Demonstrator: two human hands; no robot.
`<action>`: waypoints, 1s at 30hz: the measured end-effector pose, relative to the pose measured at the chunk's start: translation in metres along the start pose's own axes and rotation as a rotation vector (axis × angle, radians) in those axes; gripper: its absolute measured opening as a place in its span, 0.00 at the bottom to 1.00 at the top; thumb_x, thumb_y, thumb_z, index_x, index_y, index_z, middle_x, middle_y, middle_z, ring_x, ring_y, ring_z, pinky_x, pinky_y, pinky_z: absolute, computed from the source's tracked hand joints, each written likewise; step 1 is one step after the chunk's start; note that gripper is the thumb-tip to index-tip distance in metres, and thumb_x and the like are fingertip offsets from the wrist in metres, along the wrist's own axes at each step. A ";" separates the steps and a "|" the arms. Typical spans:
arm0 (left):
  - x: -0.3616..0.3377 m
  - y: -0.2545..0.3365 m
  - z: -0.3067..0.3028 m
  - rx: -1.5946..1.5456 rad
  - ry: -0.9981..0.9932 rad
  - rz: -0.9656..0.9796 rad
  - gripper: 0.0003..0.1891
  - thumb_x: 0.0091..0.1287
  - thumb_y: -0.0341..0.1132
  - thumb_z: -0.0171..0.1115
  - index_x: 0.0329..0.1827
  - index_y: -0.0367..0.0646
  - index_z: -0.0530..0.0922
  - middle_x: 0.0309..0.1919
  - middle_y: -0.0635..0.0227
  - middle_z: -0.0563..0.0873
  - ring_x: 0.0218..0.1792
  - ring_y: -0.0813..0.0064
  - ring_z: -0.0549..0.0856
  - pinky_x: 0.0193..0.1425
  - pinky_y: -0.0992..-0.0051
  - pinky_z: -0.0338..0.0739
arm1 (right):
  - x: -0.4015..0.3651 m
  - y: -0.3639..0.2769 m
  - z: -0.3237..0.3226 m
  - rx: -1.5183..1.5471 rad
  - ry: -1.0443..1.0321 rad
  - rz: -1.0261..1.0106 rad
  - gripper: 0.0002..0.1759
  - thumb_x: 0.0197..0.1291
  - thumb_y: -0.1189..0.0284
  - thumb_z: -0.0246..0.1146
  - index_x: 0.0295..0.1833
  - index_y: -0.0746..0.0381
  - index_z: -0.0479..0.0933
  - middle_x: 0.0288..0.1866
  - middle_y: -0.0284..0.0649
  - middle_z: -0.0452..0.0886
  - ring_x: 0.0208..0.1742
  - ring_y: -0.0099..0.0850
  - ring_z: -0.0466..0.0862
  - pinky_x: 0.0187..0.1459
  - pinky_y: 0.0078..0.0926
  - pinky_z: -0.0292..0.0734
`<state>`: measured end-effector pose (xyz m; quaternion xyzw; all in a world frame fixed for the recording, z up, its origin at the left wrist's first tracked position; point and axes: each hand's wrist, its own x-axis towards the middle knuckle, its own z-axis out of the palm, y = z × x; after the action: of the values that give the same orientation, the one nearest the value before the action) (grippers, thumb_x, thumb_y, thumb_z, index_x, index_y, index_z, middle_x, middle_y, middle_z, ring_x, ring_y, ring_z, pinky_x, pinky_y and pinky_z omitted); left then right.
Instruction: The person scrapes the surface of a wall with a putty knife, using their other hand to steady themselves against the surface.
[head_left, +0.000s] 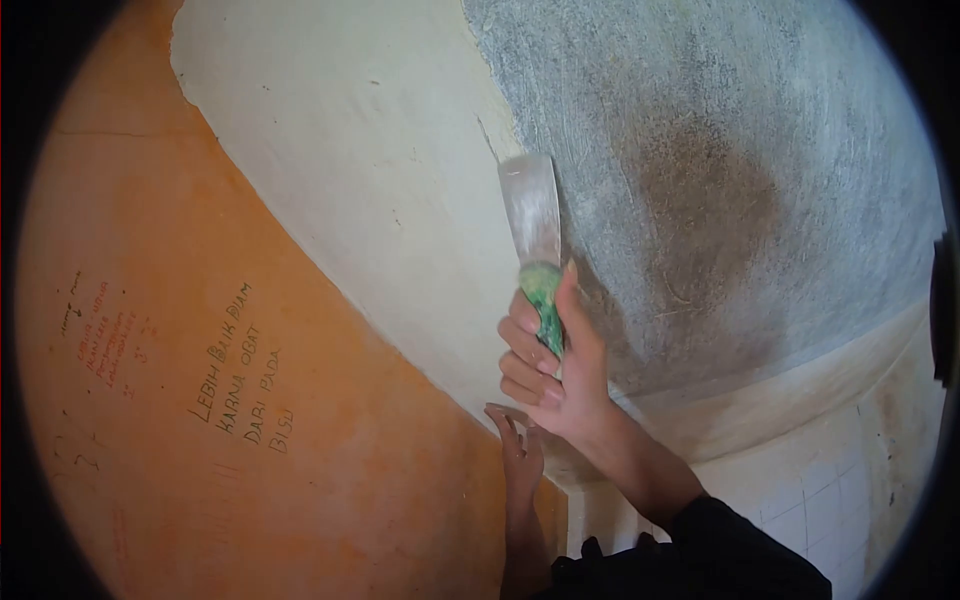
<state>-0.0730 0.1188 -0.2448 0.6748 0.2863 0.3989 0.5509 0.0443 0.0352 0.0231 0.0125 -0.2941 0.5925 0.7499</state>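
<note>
My right hand (555, 365) is wrapped round the green, mottled handle of a putty knife (531, 205), with the thumb along the handle's right side. Its wide metal blade points up the wall, and the tip lies at the ragged border between the pale cream layer (400, 180) and the rough grey surface (600, 130). Lower and to the left, my left hand (522, 458) is by the edge where cream meets orange, fingers apart and holding nothing. Part of it is in shadow.
Orange painted wall (170, 330) fills the left side, with handwritten words (240, 375) on it. A dark damp-looking patch (705, 190) marks the grey area. Below right are a pale ledge (740, 415) and white tiles (825, 500). A black sleeve (730, 555) covers my right forearm.
</note>
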 end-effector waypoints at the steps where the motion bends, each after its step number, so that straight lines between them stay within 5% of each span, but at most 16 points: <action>1: -0.004 0.024 0.003 0.033 0.048 -0.025 0.44 0.78 0.31 0.51 0.83 0.46 0.26 0.84 0.50 0.38 0.83 0.53 0.45 0.81 0.52 0.48 | -0.002 0.002 0.001 0.007 0.000 -0.004 0.32 0.75 0.37 0.39 0.36 0.55 0.67 0.17 0.26 0.60 0.09 0.18 0.56 0.12 0.17 0.49; 5: -0.005 0.038 0.001 0.037 0.032 -0.074 0.44 0.78 0.32 0.51 0.83 0.45 0.27 0.84 0.50 0.37 0.83 0.53 0.45 0.81 0.51 0.48 | -0.018 0.015 -0.018 0.041 0.047 -0.007 0.33 0.72 0.34 0.40 0.33 0.54 0.66 0.16 0.24 0.58 0.09 0.17 0.53 0.12 0.15 0.47; 11: 0.001 -0.027 -0.016 -0.062 -0.053 0.022 0.43 0.80 0.37 0.52 0.83 0.42 0.30 0.84 0.49 0.35 0.83 0.53 0.43 0.81 0.50 0.48 | -0.019 0.013 -0.014 0.080 0.031 -0.010 0.34 0.73 0.35 0.40 0.33 0.54 0.66 0.16 0.24 0.58 0.09 0.17 0.54 0.11 0.15 0.48; 20: -0.003 0.030 -0.003 -0.012 0.017 -0.047 0.44 0.80 0.41 0.53 0.83 0.42 0.29 0.83 0.50 0.33 0.83 0.52 0.43 0.81 0.50 0.47 | -0.017 0.006 -0.012 0.184 -0.048 0.037 0.33 0.74 0.36 0.39 0.34 0.55 0.66 0.17 0.26 0.59 0.09 0.18 0.55 0.11 0.16 0.49; 30: 0.001 0.004 -0.013 -0.049 -0.003 0.004 0.44 0.80 0.44 0.53 0.84 0.42 0.32 0.84 0.50 0.42 0.83 0.55 0.46 0.81 0.52 0.47 | -0.023 0.003 -0.022 0.346 -0.173 0.043 0.33 0.77 0.40 0.35 0.38 0.58 0.67 0.18 0.29 0.62 0.10 0.20 0.60 0.13 0.18 0.51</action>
<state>-0.0838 0.1250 -0.2399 0.6623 0.2744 0.4059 0.5668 0.0480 0.0238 -0.0073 0.1858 -0.2513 0.6468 0.6957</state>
